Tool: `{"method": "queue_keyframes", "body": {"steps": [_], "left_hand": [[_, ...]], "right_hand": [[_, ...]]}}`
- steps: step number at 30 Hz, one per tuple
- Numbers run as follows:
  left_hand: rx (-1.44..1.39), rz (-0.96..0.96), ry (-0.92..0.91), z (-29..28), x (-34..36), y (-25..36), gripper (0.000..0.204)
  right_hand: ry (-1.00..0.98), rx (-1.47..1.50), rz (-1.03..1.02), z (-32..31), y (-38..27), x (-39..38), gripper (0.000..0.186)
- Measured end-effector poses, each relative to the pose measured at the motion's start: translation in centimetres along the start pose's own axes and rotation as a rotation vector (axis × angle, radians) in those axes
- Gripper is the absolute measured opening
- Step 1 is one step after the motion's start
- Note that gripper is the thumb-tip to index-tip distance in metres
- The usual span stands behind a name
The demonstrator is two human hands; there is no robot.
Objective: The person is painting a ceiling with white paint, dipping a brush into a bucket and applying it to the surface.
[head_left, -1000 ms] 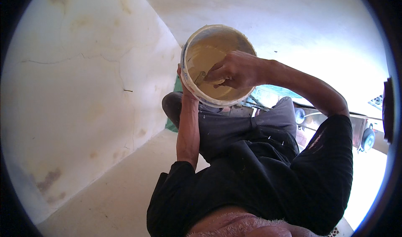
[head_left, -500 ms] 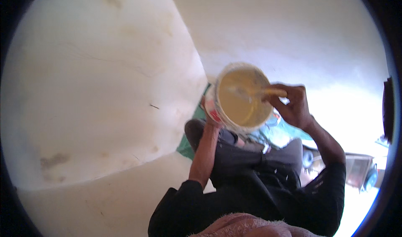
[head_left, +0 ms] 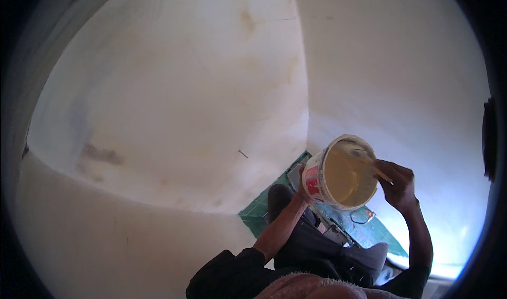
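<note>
The right hand (head_left: 397,185) pinches a pale-handled tool (head_left: 383,175) by the tilted bucket's (head_left: 312,180) right rim, its long axis slanting up-left over the mouth; the left hand (head_left: 303,187) supports the opposite side, fingers too hidden to tell.

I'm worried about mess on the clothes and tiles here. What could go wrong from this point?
1. The left hand alone appears to support the bucket from its side; if that grip slipped, the pale yellowish contents might spill onto the dark trousers or green tiles.

2. The right hand holds a light-handled tool at the bucket's open mouth; it could drip if swung past the rim.
</note>
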State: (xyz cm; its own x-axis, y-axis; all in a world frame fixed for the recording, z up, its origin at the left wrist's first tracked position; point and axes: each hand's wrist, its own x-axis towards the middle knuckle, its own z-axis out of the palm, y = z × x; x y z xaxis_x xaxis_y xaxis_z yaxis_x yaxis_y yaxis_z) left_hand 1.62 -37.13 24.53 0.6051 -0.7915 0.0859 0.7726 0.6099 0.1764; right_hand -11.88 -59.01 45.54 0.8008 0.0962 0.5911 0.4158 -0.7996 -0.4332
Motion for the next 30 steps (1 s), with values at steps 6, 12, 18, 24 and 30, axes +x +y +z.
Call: {"method": "queue_keyframes", "body": {"steps": [6, 12, 18, 24, 30], "left_hand": [[-0.001, -0.026, -0.097, -1.4, -0.3, 0.2, 0.09], [-0.034, 0.006, -0.044, -2.2, -0.4, 0.3, 0.085], [-0.053, -0.008, -0.021, -3.7, -0.3, 0.5, 0.091], [-0.292, -0.034, -0.15, -2.2, 0.0, 0.6, 0.111], [-0.097, 0.022, -0.194, -0.8, -0.2, 0.2, 0.085]], "right_hand": [[0.203, 0.231, 0.312, -0.6, -1.6, -1.0, 0.015], [-0.018, 0.784, 0.578, 1.5, -1.0, -0.7, 0.02], [0.033, 0.573, 0.481, 3.3, -0.1, 0.2, 0.022], [0.099, 0.0, 0.225, 0.8, 1.1, 0.1, 0.023], [0.175, 0.594, 0.452, -1.2, -0.2, -0.7, 0.021]]}}
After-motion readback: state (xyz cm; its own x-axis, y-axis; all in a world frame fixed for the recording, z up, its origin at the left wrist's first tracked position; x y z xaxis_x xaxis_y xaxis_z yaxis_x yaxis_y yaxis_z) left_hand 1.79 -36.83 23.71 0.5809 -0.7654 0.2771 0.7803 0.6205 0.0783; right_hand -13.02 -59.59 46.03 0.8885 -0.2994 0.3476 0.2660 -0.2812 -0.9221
